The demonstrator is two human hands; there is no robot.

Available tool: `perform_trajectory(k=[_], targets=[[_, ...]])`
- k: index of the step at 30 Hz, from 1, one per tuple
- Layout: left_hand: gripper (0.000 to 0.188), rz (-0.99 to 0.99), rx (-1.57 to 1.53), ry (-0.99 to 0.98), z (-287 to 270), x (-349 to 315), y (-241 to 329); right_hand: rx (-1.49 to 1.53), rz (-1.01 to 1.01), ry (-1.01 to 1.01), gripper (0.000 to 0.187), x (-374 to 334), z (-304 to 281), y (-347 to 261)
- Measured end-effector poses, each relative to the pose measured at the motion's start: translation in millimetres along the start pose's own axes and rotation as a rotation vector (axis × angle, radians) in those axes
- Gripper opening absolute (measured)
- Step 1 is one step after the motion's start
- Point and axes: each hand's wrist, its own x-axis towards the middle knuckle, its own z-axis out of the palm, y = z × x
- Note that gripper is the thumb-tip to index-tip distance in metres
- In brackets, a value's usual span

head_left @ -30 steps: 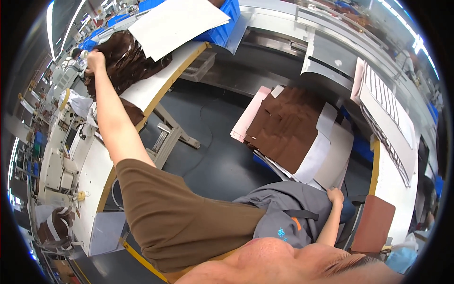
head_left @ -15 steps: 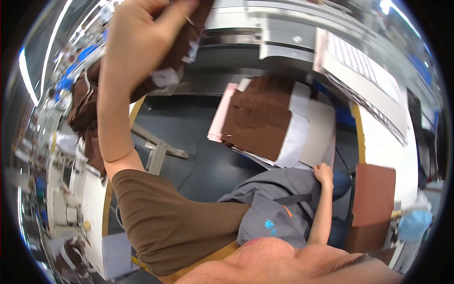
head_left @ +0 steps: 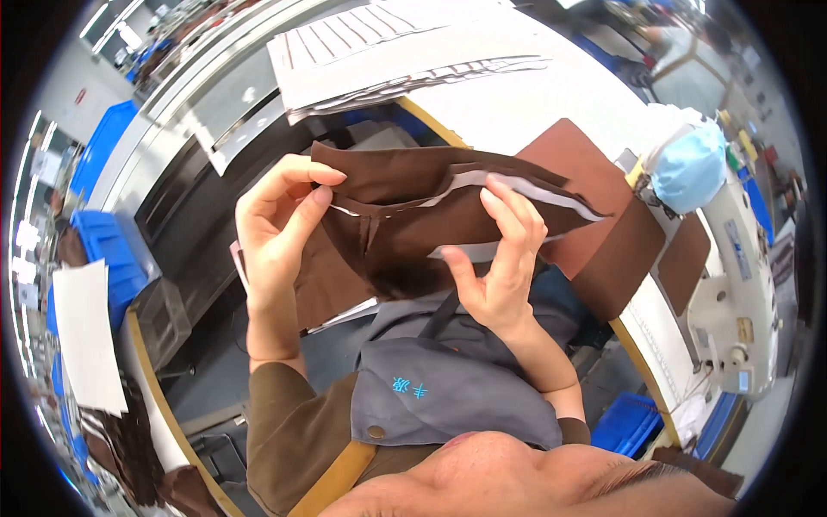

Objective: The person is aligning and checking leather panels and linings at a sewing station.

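Note:
A brown fabric piece (head_left: 405, 241) with a seamed opening and white strips along its edge is held up in front of me. My left hand (head_left: 280, 215) pinches its upper left edge between thumb and fingers. My right hand (head_left: 504, 258) lies against the right part, its thumb and fingers apart, with fingertips by the white strip (head_left: 551, 194). Both the thumb and fingertips show on the near side of the cloth. Below and behind it, partly hidden, is a stack of brown pieces (head_left: 332, 280) near my lap.
A white table (head_left: 551, 86) with stacked striped sheets (head_left: 362, 52) runs across the far side. At right stand reddish-brown panels (head_left: 573, 164), a sewing machine (head_left: 728, 293) and a light-blue cover (head_left: 689, 168). Blue bins (head_left: 112, 250) are at left; another blue bin (head_left: 624, 422) sits low right.
The view has swung toward the right-hand table. My left hand has come down from the upper left with brown fabric. My right hand has risen from beside my lap to the fabric.

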Motion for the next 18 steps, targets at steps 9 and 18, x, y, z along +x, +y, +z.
perform_trajectory(k=[9, 18], targets=[[0.017, -0.39, -0.338, 0.068, 15, -4, -131, 0.139, 0.436, -0.403, 0.031, -56, 68, 83], [0.015, -0.401, -0.293, 0.138, 6, -8, -143, 0.505, 0.457, -0.693, 0.027, -33, 89, 101]])
